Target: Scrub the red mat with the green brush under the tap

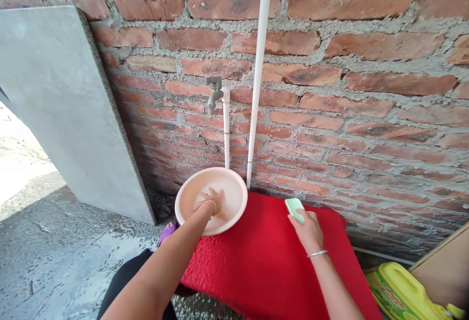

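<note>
A pale pink basin [182, 202] with water in it stands at the left end of the red cloth [271, 251]. My left hand [213, 202] is down inside it, fingers spread, holding nothing that I can see. Over the far right part of the cloth, my right hand [309, 227] grips a mint-green oblong object [294, 207] with rounded corners, like a brush back or soap box. Its underside is hidden, so its exact kind is unclear.
A metal tap [214, 96] on a white pipe [226, 134] is above the basin, beside a taller pipe [258, 66] along the brick wall [330, 80]. A grey slab [80, 105] leans at left over wet ground [73, 256]. A yellow jug [403, 288] stands at lower right.
</note>
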`<state>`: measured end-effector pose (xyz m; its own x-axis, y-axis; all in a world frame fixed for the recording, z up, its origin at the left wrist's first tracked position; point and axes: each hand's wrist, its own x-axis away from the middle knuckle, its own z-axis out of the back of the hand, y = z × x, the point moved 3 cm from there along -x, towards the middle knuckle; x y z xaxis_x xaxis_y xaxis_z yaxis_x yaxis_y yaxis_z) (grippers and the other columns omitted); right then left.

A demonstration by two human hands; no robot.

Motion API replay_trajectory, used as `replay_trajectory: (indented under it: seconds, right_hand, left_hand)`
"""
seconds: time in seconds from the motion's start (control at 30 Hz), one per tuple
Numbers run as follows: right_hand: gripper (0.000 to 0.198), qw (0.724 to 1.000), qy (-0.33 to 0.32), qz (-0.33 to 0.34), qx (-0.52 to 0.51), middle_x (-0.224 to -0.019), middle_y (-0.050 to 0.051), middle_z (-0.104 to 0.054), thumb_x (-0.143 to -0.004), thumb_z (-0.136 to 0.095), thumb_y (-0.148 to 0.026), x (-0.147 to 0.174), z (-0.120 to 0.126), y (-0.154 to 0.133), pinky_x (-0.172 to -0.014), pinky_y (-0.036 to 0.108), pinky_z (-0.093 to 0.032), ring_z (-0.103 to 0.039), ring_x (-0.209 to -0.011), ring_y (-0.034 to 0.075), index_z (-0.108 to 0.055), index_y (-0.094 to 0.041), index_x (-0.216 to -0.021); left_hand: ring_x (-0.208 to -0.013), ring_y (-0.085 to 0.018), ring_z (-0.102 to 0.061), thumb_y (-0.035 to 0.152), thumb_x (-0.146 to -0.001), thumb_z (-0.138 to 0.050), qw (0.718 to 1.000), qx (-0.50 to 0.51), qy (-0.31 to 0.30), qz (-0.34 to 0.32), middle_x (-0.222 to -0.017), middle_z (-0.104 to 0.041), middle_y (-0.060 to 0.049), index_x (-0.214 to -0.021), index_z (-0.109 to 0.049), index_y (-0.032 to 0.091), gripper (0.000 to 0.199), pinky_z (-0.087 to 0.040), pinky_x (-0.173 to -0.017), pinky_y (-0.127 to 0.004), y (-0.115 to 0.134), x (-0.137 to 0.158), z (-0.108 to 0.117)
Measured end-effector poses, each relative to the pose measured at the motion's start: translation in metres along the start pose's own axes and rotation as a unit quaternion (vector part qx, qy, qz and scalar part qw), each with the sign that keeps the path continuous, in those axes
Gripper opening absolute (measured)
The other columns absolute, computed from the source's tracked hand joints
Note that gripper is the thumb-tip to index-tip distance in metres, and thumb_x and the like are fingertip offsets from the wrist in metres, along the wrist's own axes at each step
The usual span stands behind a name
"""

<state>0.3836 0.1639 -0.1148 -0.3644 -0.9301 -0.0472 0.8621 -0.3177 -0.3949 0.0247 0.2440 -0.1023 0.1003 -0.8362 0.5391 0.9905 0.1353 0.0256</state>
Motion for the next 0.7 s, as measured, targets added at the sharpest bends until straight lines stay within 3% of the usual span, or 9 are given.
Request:
replay_trajectory:
  seconds: [0.13,0.23,0.3,0.43,0.57,0.7]
  right_hand:
    - [0.031,0.994,-0.049,0.093,-0.012,-0.118,0.006,-0.064,-0.096,-0.068,-0.040,0.022,-0.042,-0.087,-0.090,0.029,-0.051,-0.068,-0.105,0.021,-0.077,-0.030,-0.123]
    - [0.028,0.992,-0.065,0.108,-0.012,-0.114,0.005,-0.063,-0.097,-0.068,-0.042,0.030,-0.065,-0.128,-0.087,0.029,-0.050,-0.067,-0.101,0.020,-0.075,-0.030,-0.122]
    - [0.029,0.991,-0.078,0.112,-0.005,-0.113,0.007,-0.063,-0.099,-0.066,-0.046,0.032,-0.074,-0.144,-0.086,0.030,-0.050,-0.067,-0.100,0.022,-0.074,-0.028,-0.121]
    - [0.033,0.988,-0.102,0.118,0.018,-0.114,0.008,-0.063,-0.096,-0.071,-0.050,0.027,-0.072,-0.150,-0.091,0.032,-0.049,-0.067,-0.107,0.025,-0.073,-0.028,-0.122]
    - [0.037,0.990,-0.101,0.077,0.056,-0.122,0.011,-0.061,-0.095,-0.070,-0.039,0.016,-0.056,-0.133,-0.092,0.035,-0.049,-0.068,-0.112,0.028,-0.071,-0.028,-0.129]
    - [0.044,0.993,-0.081,0.042,0.075,-0.126,0.017,-0.058,-0.100,-0.060,-0.040,0.008,-0.046,-0.123,-0.093,0.039,-0.049,-0.066,-0.119,0.034,-0.067,-0.021,-0.139]
  left_hand:
    - [-0.157,-0.070,-0.009,0.066,-0.060,-0.092,0.999,0.034,0.022,-0.003,-0.184,-0.002,-0.020,-0.178,-0.016,0.033,0.144,-0.052,-0.096,-0.081,-0.001,-0.002,-0.001]
    - [-0.158,-0.068,-0.013,0.076,-0.062,-0.087,0.998,0.045,0.038,0.013,-0.184,-0.009,-0.016,-0.175,-0.030,0.035,0.133,-0.048,-0.101,-0.084,-0.002,-0.009,-0.002]
    - [-0.159,-0.067,-0.012,0.079,-0.063,-0.084,0.998,0.041,0.033,0.021,-0.184,-0.009,-0.014,-0.175,-0.030,0.036,0.131,-0.044,-0.105,-0.086,-0.002,-0.012,-0.004]
    - [-0.160,-0.066,-0.006,0.080,-0.067,-0.081,0.999,0.028,0.011,0.017,-0.185,-0.005,-0.012,-0.177,-0.018,0.039,0.133,-0.041,-0.105,-0.089,0.000,-0.010,-0.003]
    - [-0.159,-0.068,-0.009,0.079,-0.066,-0.082,0.999,0.041,0.020,0.016,-0.184,-0.008,-0.014,-0.176,-0.025,0.037,0.131,-0.041,-0.104,-0.089,0.002,-0.006,0.000]
    - [-0.160,-0.065,-0.012,0.080,-0.068,-0.081,0.999,0.041,0.014,0.013,-0.185,-0.007,-0.013,-0.176,-0.019,0.042,0.130,-0.042,-0.102,-0.090,0.001,-0.008,-0.002]
